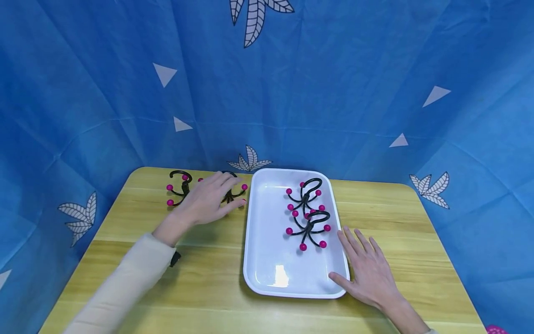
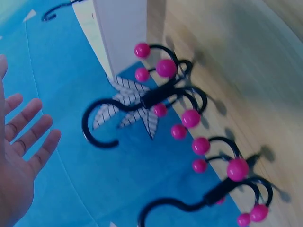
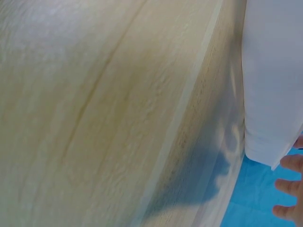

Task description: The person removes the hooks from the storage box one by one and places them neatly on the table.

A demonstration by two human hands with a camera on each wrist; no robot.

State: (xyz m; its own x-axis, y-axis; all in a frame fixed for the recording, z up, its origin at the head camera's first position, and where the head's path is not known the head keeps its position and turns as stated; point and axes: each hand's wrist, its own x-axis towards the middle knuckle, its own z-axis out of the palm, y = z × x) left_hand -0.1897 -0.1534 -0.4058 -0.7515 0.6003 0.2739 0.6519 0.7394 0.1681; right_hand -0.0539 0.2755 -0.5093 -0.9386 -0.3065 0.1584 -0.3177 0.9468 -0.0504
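Note:
Two black multi-arm hooks with pink ball tips stand on the table left of the tray: one hook (image 1: 185,187) at the far left, and another hook (image 1: 229,196) partly hidden by my left hand (image 1: 208,197). That hand reaches over them, fingers extended, gripping nothing; in the left wrist view its palm (image 2: 14,175) is apart from the nearer hook (image 2: 161,94). Inside the white tray (image 1: 267,260) are two similar hooks, a back one (image 1: 306,198) and a front one (image 1: 308,227). My right hand (image 1: 371,273) is spread at the tray's right rim, thumb over the edge.
The wooden table (image 1: 200,287) ends just behind the tray and hooks. A blue curtain (image 1: 333,93) with leaf prints hangs close behind the table and at both sides. In the right wrist view, the tray's outer wall (image 3: 272,80) rises beside the fingers.

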